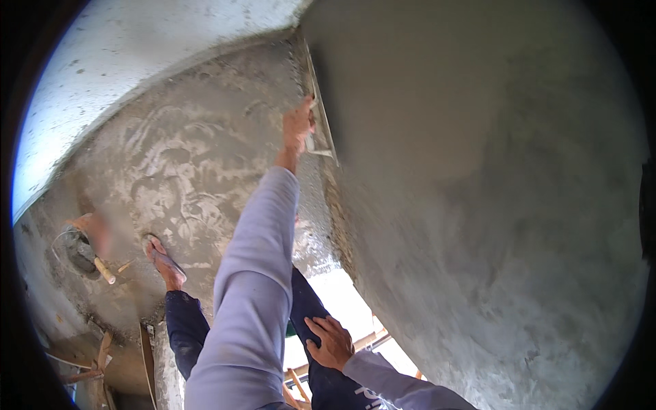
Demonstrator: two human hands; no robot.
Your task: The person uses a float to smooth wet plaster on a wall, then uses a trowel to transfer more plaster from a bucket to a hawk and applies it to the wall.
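Note:
My left hand [297, 126] is closed round the handle of a plastering trowel [324, 113]. The trowel's long thin blade shows nearly edge-on, lying along the grey plastered wall [465, 205] close to the corner. Low in the view, my right hand [331, 344] lies on my dark-trousered thigh [304, 301], its fingers spread and holding nothing.
Uneven cement surface [184, 164] spreads left of the wall, under a pale curved surface [157, 41]. My sandalled foot [164, 260] stands on it. A bucket [76, 251] of grey mix and a wooden handle [104, 270] are at left. Timber pieces [102, 352] show below a bright gap [335, 290].

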